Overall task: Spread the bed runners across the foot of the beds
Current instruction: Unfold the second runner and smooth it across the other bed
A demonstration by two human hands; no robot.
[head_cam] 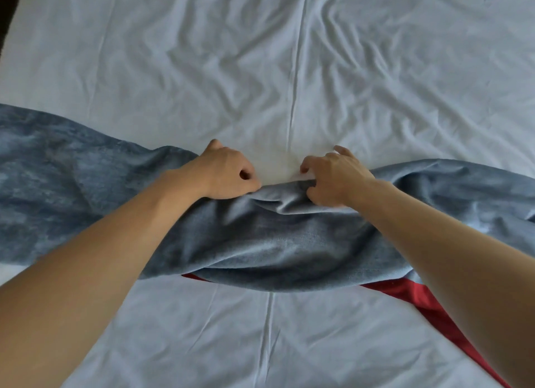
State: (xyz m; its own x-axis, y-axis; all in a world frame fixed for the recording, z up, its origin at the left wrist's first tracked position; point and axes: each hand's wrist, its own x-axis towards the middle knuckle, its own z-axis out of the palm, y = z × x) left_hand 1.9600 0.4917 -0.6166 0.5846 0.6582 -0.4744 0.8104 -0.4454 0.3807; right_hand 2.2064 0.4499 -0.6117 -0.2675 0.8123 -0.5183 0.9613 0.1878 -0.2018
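Bed runner (275, 243): blue-grey, soft-napped cloth, lying bunched and rumpled in a band from the left edge of view to the right, across a white sheet (289, 54) on the bed. Middle section heaped in folds just below my hands; left stretch flatter and darker, mottled in tone; right stretch creased and paler.

My left hand (228, 173): grip closed in a fist on the runner's far edge, thumb tucked against the knuckles, cloth gathered under it.

My right hand (333, 179): grip closed on the same far edge, a fold pinched between thumb and curled fingers; the outer fingers lift slightly off the sheet. Hands lie near each other, apart, a small gap of white sheet between them.

Sheet: wrinkled, with one long crease running away from me down the centre.

Red cloth (428, 303): partly under the runner's near edge, showing at lower right and as a thin sliver beneath the middle.

Both forearms bare.
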